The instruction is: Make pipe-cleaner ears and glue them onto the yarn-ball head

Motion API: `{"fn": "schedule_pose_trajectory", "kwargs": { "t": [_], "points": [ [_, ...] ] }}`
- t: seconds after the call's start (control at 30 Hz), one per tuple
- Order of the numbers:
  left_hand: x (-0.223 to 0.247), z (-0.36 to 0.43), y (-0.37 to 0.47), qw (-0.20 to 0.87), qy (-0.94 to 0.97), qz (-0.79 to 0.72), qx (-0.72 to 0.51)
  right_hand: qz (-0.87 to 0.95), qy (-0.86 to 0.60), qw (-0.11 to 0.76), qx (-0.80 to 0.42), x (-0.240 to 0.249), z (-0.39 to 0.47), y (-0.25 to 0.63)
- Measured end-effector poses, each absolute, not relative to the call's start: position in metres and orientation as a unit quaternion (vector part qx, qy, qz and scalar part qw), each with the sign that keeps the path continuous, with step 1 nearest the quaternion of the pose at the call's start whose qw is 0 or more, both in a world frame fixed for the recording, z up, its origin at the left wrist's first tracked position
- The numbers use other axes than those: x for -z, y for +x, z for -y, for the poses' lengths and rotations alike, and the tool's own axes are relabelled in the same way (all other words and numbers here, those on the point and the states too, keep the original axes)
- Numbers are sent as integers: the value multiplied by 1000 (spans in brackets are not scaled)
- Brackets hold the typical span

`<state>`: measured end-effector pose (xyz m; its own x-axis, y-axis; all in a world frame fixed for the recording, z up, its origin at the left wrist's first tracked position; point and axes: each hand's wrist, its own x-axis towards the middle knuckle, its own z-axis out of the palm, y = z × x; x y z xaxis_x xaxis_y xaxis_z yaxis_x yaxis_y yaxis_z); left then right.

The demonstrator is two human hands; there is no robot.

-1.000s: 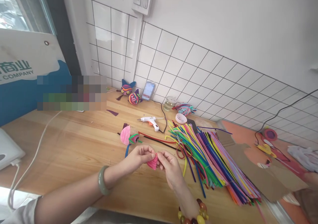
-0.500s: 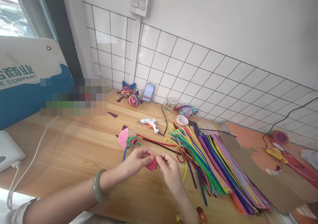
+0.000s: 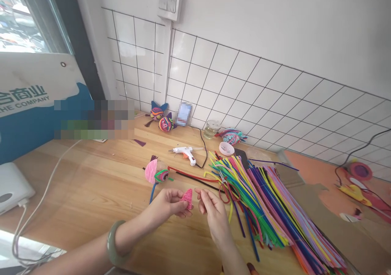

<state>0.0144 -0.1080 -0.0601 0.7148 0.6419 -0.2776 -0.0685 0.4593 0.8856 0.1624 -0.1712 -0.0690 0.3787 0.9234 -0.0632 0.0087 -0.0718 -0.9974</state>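
White plastic switch box [image 3: 169,1] on the white wall [image 3: 275,18], black wire grid [image 3: 260,57] below. Blue-and-white printed board [image 3: 65,73] with green lettering at left, glass window [image 3: 18,27] behind. White boxy plastic device [image 3: 14,187] on the pale wooden table [image 3: 94,181], white cable plug [image 3: 23,203] attached. Along the wall: blue-eared striped figure [image 3: 157,113], smaller round striped figure [image 3: 165,123] just beside it, pixelated upright phone [image 3: 184,114], clear glass jar [image 3: 211,129], turquoise-and-pink striped figure [image 3: 231,136]. Far right: yellow tool [image 3: 354,193], round pink-and-purple object [image 3: 361,170] near it.
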Motion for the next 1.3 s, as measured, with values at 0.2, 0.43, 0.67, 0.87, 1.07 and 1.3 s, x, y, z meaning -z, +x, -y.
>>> {"fn": "schedule_pose_trajectory", "kwargs": {
  "t": [0.2,0.43,0.67,0.87,1.07,1.3],
  "points": [
    [60,111,18,800,463,-311,-222,415,-595,540,-427,59,168,156],
    [66,115,25,779,494,-304,-239,438,-595,539,-405,52,161,152],
    [66,116,26,780,468,-334,-245,399,-609,568,-384,58,159,154],
    [65,115,26,774,456,-366,-244,420,-602,545,-405,64,159,156],
    [68,117,31,780,459,-364,-219,413,-607,564,-377,67,161,160],
    [75,120,35,782,470,-353,-209,307,-573,609,-455,76,158,165]
  ]
}}
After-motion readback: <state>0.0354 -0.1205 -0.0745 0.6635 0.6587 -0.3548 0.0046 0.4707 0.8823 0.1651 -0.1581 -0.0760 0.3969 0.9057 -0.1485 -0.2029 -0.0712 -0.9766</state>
